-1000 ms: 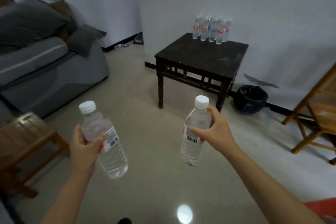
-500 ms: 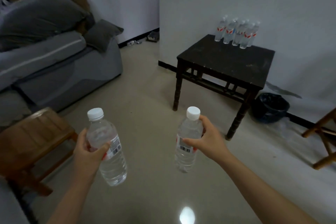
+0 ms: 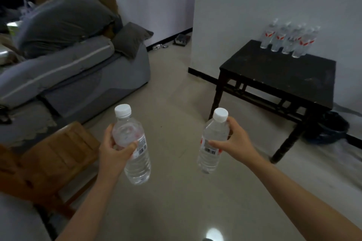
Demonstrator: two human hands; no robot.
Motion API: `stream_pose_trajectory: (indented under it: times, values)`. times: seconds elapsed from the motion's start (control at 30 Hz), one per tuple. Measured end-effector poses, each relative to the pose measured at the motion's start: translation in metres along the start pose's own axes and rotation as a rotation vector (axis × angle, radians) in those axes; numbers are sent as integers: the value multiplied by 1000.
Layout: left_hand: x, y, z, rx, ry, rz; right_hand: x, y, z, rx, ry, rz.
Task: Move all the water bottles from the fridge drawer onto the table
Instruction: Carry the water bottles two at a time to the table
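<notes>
Left hand (image 3: 115,154): I see it wrapped round the middle of the first water bottle (image 3: 138,168), cap up, slightly tilted. Right hand (image 3: 234,143): it grips the second water bottle (image 3: 212,141) just below the neck. Both bottles are held over the floor, apart. The tabletop (image 3: 280,78) is ahead and right of the right hand, well apart. A bottle cluster (image 3: 288,41) stands at its far edge. A wooden stool (image 3: 58,154) is left of the left hand.

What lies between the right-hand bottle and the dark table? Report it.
Head view: only bare beige floor between the clear plastic bottle in the right hand and the dark wooden table.
</notes>
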State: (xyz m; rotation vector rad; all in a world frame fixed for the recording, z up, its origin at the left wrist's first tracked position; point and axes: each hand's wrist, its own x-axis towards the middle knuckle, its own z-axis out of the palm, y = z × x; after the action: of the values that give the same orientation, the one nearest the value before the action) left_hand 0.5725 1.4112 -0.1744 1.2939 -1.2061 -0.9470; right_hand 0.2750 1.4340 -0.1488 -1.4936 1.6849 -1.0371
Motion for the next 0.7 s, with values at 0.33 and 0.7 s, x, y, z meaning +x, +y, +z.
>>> stream_pose_trajectory:
  times: [0.33, 0.7]
  values:
    - [110, -17, 17, 13, -4, -47, 138, -4, 31, 27, -123, -70]
    - [253, -17, 46, 0, 107, -61, 300, -23, 64, 123, -164, -74]
